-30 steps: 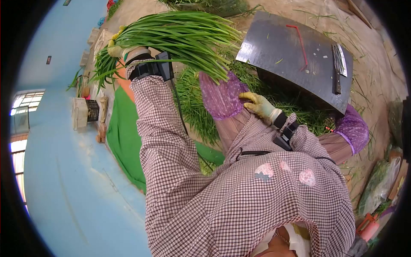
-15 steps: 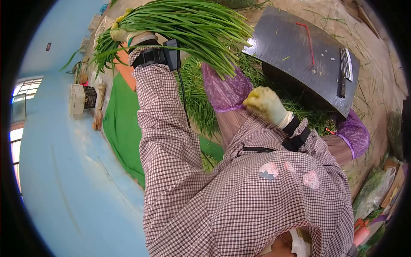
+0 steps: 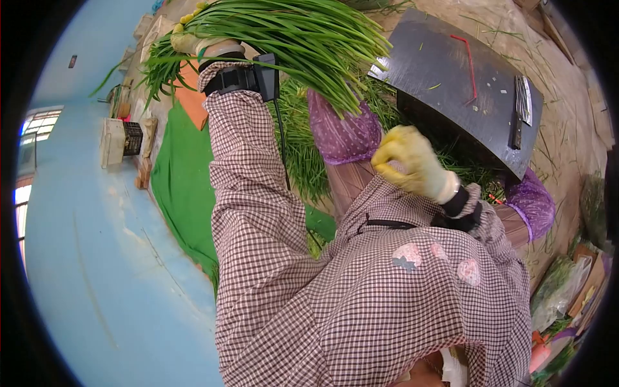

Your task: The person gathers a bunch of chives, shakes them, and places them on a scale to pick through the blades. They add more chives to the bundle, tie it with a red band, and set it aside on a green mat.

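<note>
My left hand point(image 3: 186, 40), in a yellowish glove, reaches out to the upper left. Its fingers are wrapped round a large bunch of long green garlic chives point(image 3: 290, 39). The leaf ends fan out to the right, over my knee and up to the edge of a dark metal board point(image 3: 438, 71). Close above my lap is my right hand point(image 3: 412, 164), gloved the same way, with its fingers curled in toward the thumb. Whether anything small is inside them I cannot make out. More chives point(image 3: 300, 142) lie on the floor between the green cloth and my leg.
A knife point(image 3: 517, 122) and a bent red strip point(image 3: 469, 68) lie on the metal board. Green cloth point(image 3: 184, 187) covers the floor beside the blue wall point(image 3: 116, 258). A black crate point(image 3: 132, 138) stands by the wall. A clear plastic bag point(image 3: 558, 293) is at the lower right.
My right hand has risen slightly and turned, its curled fingers loosening into a ring. My left hand and the chives have shifted a little to the right in view.
</note>
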